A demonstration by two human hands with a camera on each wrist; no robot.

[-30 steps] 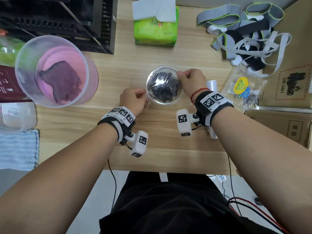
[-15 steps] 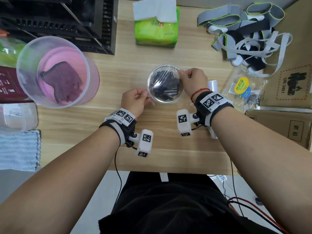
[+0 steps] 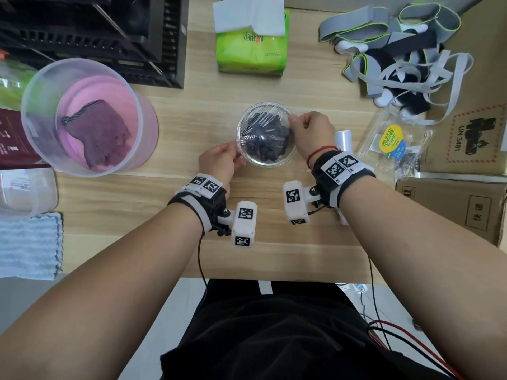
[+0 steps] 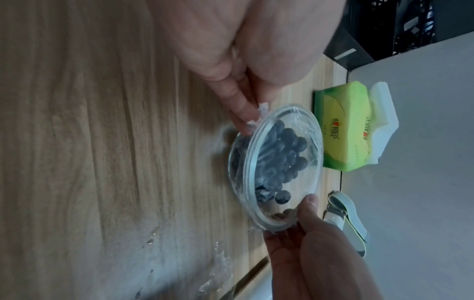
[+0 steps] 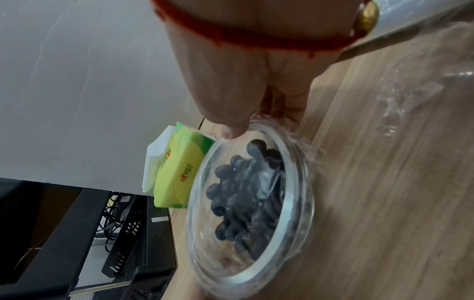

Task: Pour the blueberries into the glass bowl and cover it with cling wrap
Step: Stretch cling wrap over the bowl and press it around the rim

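Blueberries (image 3: 265, 144) fill the glass bowl (image 3: 279, 161), which stands on the wooden bench (image 3: 192, 111) about midway between its left and right edges and a little nearer the far edge than the near one. Cling wrap (image 3: 260, 116) is stretched over the bowl's mouth, wrinkled and shiny, and hangs down the outside of the wall. The left hand (image 3: 219, 161) is at the bowl's near-left side; in the left wrist view its fingers (image 4: 239, 105) are pressed together and pinch a crumpled bit of the film against the rim. The right hand (image 3: 311, 133) is at the bowl's right side, thumb on top of the rim and the other fingers curled round the outer wall, so it holds the wrapped rim; a red cord (image 3: 319, 153) circles that wrist. More loose film (image 5: 400, 97) lies crinkled on the bench just to the right of the bowl, and a white roll (image 3: 344, 139) lies beyond the right wrist, partly hidden by it. At the far edge stands a green tissue pack (image 3: 252, 48), with a white sheet sticking up out of it. Toward the left edge is a clear round tub (image 3: 82, 119) with a pink bottom and a purple cloth (image 3: 96, 133) in it. In the far-right corner lies a heap of grey straps (image 3: 397, 50), and a cardboard box (image 3: 450, 212) sits along the right edge.
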